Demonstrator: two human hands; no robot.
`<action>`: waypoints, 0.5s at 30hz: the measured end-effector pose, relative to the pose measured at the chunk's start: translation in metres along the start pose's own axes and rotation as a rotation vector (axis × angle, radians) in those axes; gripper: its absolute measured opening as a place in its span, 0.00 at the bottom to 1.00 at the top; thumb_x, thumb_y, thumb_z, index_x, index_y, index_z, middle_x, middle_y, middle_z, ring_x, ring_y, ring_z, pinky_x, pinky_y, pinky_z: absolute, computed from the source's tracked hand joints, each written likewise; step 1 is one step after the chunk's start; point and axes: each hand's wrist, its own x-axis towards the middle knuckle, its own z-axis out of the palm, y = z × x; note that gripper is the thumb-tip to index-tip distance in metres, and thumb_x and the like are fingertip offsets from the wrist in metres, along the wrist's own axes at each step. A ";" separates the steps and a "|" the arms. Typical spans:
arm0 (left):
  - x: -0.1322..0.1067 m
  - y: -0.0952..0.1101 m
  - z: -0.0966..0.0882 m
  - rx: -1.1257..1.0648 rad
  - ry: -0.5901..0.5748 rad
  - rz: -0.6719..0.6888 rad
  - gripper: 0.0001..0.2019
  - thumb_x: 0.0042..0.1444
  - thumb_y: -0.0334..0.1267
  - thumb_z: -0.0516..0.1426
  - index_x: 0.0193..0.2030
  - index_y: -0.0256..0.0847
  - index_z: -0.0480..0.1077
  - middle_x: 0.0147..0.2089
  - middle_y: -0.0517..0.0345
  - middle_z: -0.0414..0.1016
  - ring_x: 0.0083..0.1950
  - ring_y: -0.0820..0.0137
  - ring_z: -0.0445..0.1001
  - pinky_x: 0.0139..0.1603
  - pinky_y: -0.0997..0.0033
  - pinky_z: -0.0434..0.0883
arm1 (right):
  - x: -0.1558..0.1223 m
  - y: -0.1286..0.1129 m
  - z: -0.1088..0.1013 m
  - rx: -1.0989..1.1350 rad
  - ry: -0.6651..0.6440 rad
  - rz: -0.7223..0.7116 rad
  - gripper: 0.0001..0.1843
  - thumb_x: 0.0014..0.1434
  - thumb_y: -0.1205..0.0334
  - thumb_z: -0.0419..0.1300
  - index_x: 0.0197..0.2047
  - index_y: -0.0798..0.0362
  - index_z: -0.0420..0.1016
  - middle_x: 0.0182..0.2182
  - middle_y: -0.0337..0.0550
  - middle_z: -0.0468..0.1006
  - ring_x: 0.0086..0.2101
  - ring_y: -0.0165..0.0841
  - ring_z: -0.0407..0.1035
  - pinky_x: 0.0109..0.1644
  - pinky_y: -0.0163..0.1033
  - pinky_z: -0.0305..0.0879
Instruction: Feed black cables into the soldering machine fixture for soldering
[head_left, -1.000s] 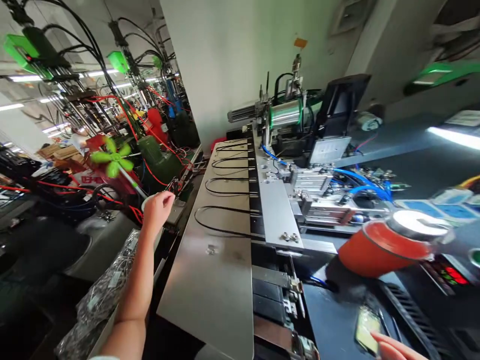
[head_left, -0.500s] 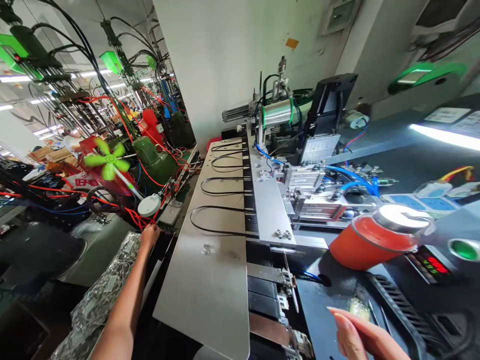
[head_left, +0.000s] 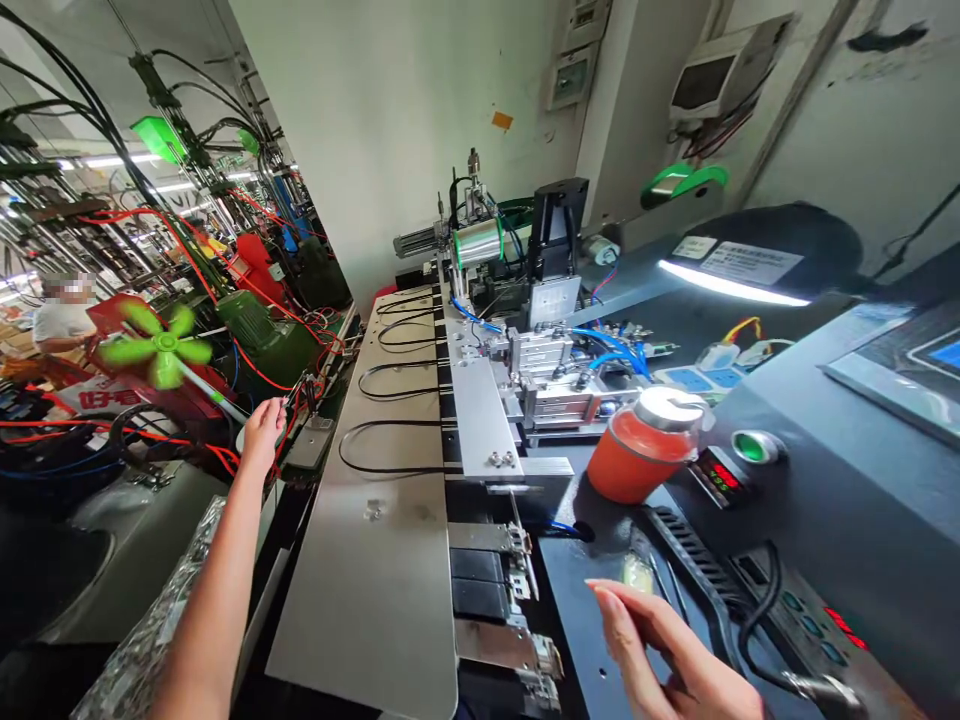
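Note:
My left hand [head_left: 265, 432] is stretched out past the left edge of a grey metal plate [head_left: 375, 590], its fingers curled together. It covers most of the fan's round base, and a small metal fixture [head_left: 309, 425] stands just right of it. Whatever those fingers hold is hidden. My right hand [head_left: 667, 650] hovers over the dark bench at lower right, thumb and forefinger pinched; anything between them is too small to make out. Several black cable loops [head_left: 390, 447] lie across the plate, their ends going under a metal bar [head_left: 480, 420].
An orange-red jar [head_left: 637, 450] with a metal lid stands behind my right hand. A solder wire spool [head_left: 480, 243] and pneumatic cylinders [head_left: 566, 400] sit beyond. Left are a green fan [head_left: 166, 345], a clear plastic bag [head_left: 161, 610] and a distant person [head_left: 64, 325].
The view has turned right, so the scene sits further left. My left hand has risen from beside the plastic bag to in front of the fan base. My right hand stays pinched.

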 end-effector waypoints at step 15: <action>-0.210 0.150 0.103 -0.102 -1.044 0.699 0.10 0.64 0.37 0.53 0.36 0.37 0.74 0.34 0.58 0.73 0.35 0.73 0.71 0.37 0.76 0.66 | 0.007 -0.033 0.016 0.455 -0.159 0.371 0.10 0.62 0.57 0.58 0.34 0.53 0.75 0.25 0.40 0.75 0.24 0.29 0.68 0.26 0.31 0.65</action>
